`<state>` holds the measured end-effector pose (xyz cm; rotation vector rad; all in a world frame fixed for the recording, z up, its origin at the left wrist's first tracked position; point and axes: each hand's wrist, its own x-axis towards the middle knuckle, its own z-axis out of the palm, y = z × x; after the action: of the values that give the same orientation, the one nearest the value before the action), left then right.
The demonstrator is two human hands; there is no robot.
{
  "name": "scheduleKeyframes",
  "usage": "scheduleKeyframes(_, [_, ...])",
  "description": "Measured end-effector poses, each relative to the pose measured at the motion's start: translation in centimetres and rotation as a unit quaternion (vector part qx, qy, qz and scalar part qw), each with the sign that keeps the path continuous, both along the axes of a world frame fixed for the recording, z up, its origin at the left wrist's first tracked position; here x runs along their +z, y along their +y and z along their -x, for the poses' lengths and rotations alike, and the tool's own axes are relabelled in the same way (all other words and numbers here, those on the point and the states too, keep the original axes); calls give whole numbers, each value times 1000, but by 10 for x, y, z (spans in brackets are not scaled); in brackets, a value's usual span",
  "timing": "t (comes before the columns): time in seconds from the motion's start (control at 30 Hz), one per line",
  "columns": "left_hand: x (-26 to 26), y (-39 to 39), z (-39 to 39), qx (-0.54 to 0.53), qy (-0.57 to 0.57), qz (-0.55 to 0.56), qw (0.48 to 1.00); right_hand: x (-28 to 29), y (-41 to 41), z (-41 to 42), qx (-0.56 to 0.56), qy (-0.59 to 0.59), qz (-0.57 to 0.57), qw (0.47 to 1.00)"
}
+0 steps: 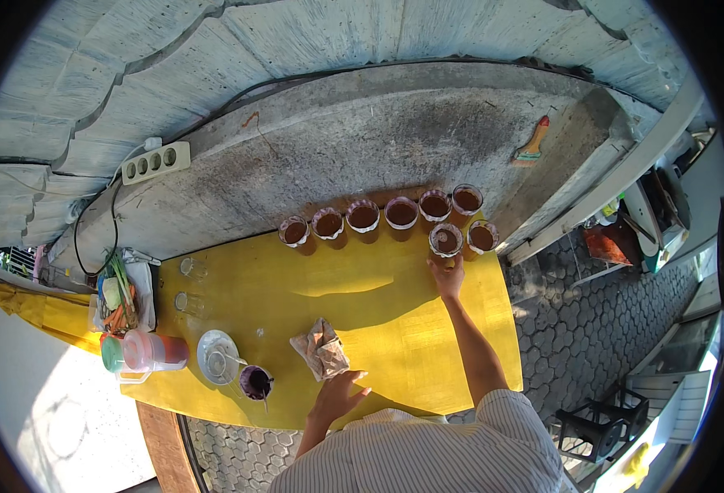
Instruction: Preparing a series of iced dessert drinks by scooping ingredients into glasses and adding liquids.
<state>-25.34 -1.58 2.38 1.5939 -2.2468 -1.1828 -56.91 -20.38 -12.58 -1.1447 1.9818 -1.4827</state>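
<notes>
My right hand grips a glass of brown drink with a stained, pale rim, at the right of the yellow table. Several similar filled glasses stand in a row along the wall, and another is just right of the held one. My left hand rests near the front edge with its fingers apart, beside a folded patterned cloth. To its left are a container of dark purple contents with a utensil in it and a white plate bearing a strainer or clear vessel.
Two clear glasses are at the left, near lidded pitchers and a container of vegetables. A concrete wall borders the back, with a power strip and a hanging paintbrush. Black stools stand at lower right.
</notes>
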Motion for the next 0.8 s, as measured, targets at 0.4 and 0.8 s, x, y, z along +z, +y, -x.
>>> scheduleKeyframes(0.4, [17,-9,-103,17,76,127,989,33,142,-96,-40,80,-1,996])
scheduleKeyframes(0.8, [5,-24,-326,167,64,173,969,76,199,-287,-64,202,21,977])
